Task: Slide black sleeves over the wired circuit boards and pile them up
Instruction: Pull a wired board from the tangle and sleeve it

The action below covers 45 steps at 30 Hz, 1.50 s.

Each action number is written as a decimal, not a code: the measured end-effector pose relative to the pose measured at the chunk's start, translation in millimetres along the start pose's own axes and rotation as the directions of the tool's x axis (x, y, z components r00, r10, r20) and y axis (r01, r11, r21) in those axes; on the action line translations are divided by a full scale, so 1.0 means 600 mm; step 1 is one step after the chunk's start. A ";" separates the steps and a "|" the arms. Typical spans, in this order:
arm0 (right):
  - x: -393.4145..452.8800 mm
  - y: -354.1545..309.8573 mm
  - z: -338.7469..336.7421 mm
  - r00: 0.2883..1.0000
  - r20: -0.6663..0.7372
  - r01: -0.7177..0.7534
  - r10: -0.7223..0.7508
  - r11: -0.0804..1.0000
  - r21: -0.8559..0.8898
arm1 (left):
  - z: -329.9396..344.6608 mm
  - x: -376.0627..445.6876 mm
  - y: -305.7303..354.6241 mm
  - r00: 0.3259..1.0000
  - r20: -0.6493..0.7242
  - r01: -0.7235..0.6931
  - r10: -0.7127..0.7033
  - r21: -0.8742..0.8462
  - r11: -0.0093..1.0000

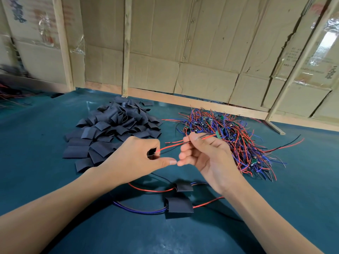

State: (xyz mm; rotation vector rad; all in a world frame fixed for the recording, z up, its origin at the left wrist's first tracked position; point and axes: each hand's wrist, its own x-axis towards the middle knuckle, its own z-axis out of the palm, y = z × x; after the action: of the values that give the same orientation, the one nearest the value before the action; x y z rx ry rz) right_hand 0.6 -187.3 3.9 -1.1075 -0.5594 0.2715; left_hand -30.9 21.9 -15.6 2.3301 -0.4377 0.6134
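Note:
My left hand [139,156] grips a black sleeve [151,153] with its open end facing right. A red and a black wire [174,145] run into that opening. My right hand [201,153] pinches those wires higher up; their small green circuit board [217,135] sticks out past my fingers. A heap of flat black sleeves [113,129] lies behind my left hand. A tangle of wired boards [229,136] with red, blue and black leads lies behind my right hand. Two sleeved boards [178,205] with wires rest on the mat below my hands.
The work surface is a dark teal mat [55,171]. A cardboard wall with wooden battens [126,46] closes off the back. More loose wires [9,94] lie at the far left edge.

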 end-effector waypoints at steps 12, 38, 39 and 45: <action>-0.003 0.004 0.012 0.999 -0.018 0.041 -0.042 0.997 -0.070 | 0.002 -0.002 0.004 0.998 0.020 0.056 -0.056 0.001 0.998; -0.005 0.016 0.024 0.996 -0.065 0.041 -0.053 0.985 -0.168 | 0.003 -0.003 0.014 1.000 0.029 -0.004 0.003 0.033 0.999; -0.005 0.016 0.021 0.996 -0.063 0.049 -0.061 0.984 -0.171 | 0.002 -0.003 0.015 0.999 0.038 0.002 -0.003 0.036 0.999; -0.011 0.018 0.028 0.991 -0.052 0.093 -0.121 0.919 -0.383 | 0.002 -0.003 0.019 0.996 0.091 -0.021 0.011 0.109 0.994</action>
State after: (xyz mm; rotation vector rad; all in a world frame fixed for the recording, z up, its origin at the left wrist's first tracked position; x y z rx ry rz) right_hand -13.5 -173.0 -2.3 -1.4515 -0.6197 0.0227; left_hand -37.2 13.0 -11.4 2.4681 -0.4749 0.5535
